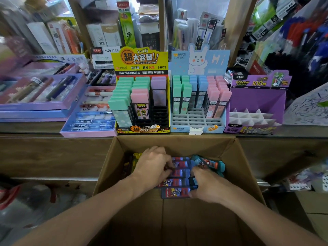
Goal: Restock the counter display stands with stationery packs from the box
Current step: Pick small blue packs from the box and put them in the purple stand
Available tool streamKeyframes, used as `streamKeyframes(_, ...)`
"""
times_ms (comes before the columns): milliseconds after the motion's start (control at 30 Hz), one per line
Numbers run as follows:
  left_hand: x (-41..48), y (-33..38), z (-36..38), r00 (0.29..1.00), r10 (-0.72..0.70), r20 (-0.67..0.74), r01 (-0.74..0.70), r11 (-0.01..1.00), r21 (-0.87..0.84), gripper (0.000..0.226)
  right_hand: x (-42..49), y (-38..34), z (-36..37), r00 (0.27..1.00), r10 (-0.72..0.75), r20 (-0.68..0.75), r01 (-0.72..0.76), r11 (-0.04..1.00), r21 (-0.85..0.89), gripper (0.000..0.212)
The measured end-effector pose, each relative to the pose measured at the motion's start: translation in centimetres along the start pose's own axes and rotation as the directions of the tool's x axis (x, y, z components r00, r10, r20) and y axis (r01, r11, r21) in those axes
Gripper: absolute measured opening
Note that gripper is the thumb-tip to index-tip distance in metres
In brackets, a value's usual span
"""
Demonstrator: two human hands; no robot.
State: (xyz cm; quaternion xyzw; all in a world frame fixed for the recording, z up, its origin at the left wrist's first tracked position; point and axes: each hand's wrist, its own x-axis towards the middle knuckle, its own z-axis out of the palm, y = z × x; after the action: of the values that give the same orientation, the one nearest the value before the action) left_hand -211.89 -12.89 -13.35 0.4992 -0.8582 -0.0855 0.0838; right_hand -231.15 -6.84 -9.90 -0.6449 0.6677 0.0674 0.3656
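Two hands reach down into an open cardboard box (236, 153) that stands below the front edge of the surface (35, 127). The left hand (154, 166) has its fingers curled narrowly over the left ends of a row of blue-capped packs (179, 172). The right hand (207, 185) curls its fingers against the right ends, so the row is held between the two sets of fingers. The fingertips are hidden, so whether they reach under the packs cannot be told.

Just beyond the right fingers lie teal packs (211, 164), tilted and touching the row. Just left of the left fingers, partly covered by that hand, lie what appear to be yellow packs (135, 157). The far wall of the box and the lip of the surface rise between the fingers and the displays.

Well beyond the fingers, three stands sit side by side on the surface:
- Beyond the left fingers, a yellow stand (141, 59) holds green, pink and lilac packs.
- Straight beyond both hands, a blue stand (198, 57) holds green, blue and pink packs.
- Beyond and to the right of the right fingers, a purple stand (257, 100) shows white dividers.

Lilac pen trays (40, 91) lie far to the left of the left fingers.
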Motion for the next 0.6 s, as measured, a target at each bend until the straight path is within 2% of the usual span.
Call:
streamKeyframes(100,-0.2,-0.5,-0.6,0.982,-0.119,0.145,0.153,0.953,-0.261,0.01,-0.5,0.1,-0.4,1.0,0.007,-0.026,-0.007,1.0,-0.003,0.038)
streamKeyframes(167,0.0,-1.0,-1.1,0.971,-0.135,0.199,0.2,0.913,-0.357,0.01,-0.9,0.3,-0.6,0.997,0.043,-0.063,-0.042,0.999,0.023,0.036)
streamKeyframes(300,0.6,-0.8,-1.1,0.969,-0.081,0.235,0.146,0.951,-0.273,0.031,-2.0,0.8,-0.8,0.991,0.126,-0.033,-0.119,0.979,0.165,0.029)
streamKeyframes(400,1.1,-0.1,-0.7,0.97,-0.043,0.241,0.094,0.975,-0.202,0.04,-2.6,1.0,-0.2,0.982,0.179,0.056,-0.187,0.93,0.318,0.037)
streamKeyframes(500,1.4,0.3,-0.5,0.969,-0.025,0.247,0.065,0.985,-0.157,0.045,-2.7,0.7,0.5,0.964,0.221,0.148,-0.266,0.828,0.494,0.042)
streamKeyframes(600,1.4,0.5,-0.4,0.96,-0.037,0.277,0.077,0.988,-0.136,0.054,-2.5,0.5,1.3,0.942,0.232,0.242,-0.336,0.674,0.658,0.042)
